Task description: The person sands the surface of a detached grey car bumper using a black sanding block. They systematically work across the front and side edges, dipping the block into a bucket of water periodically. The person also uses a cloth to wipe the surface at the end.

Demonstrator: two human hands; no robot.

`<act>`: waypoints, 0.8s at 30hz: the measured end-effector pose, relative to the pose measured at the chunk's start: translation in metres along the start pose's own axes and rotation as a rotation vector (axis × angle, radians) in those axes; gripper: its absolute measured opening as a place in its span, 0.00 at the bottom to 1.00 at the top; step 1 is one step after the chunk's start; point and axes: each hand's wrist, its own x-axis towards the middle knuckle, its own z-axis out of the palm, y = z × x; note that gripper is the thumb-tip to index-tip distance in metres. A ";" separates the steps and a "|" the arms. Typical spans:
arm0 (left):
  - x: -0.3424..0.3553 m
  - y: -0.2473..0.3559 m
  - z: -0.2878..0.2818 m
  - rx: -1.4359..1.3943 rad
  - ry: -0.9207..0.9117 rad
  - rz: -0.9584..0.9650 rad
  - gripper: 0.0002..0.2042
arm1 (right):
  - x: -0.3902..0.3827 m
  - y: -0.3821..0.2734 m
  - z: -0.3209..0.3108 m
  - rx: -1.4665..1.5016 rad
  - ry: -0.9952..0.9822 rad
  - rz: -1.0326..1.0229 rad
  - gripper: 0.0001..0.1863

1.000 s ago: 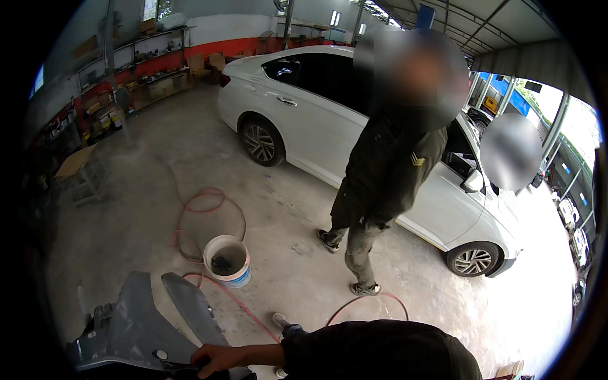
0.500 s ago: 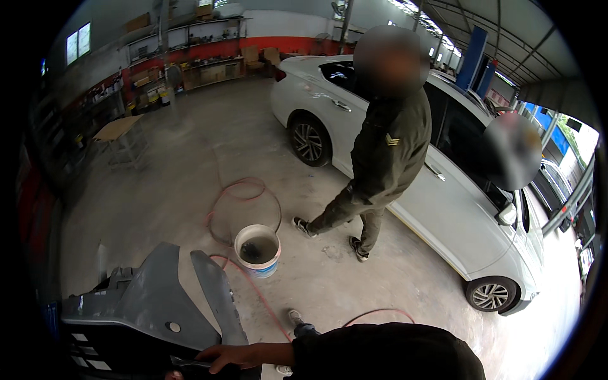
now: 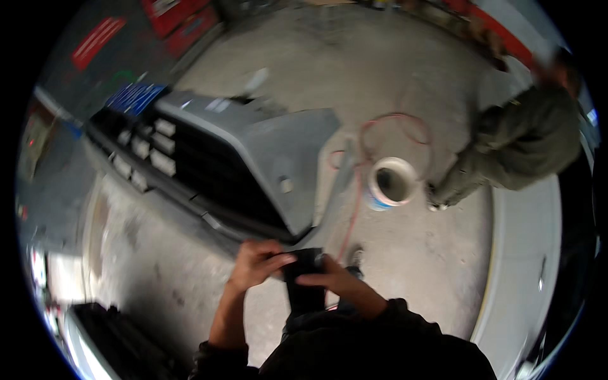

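My left hand (image 3: pixel 256 263) and my right hand (image 3: pixel 329 282) both hold a black object (image 3: pixel 303 291) low in the middle of the view, in front of my body. My left fingers grip its upper left, and my right fingers close on its right side. Motion blur hides what exactly it is. Just beyond my hands lies a large grey car bumper (image 3: pixel 285 164) with a dark grille (image 3: pixel 209 177) and a pale strip along its right part.
A bucket (image 3: pixel 390 181) stands right of the bumper beside a red hose (image 3: pixel 396 117). A co-worker (image 3: pixel 519 139) bends beside the white car (image 3: pixel 519 253) at the right. Red boxes (image 3: pixel 183 28) are at the upper left; another dark part (image 3: pixel 101 342) is at the lower left.
My view has swung left and down onto the bumper. Both hands now show, holding the black object. The co-worker now appears bent over at the right.
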 end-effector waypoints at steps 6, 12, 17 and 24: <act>-0.032 -0.018 -0.003 0.061 0.248 -0.170 0.17 | 0.013 0.031 0.000 0.134 0.102 -0.011 0.18; -0.035 -0.017 -0.053 0.605 0.870 0.099 0.07 | 0.056 0.035 -0.004 -0.579 0.333 -0.533 0.23; -0.025 -0.015 -0.095 0.996 0.572 0.172 0.41 | 0.085 0.031 0.037 -1.053 0.295 -0.860 0.33; -0.022 -0.037 -0.098 1.145 0.402 0.110 0.55 | 0.097 0.081 0.063 -1.262 0.321 -0.825 0.34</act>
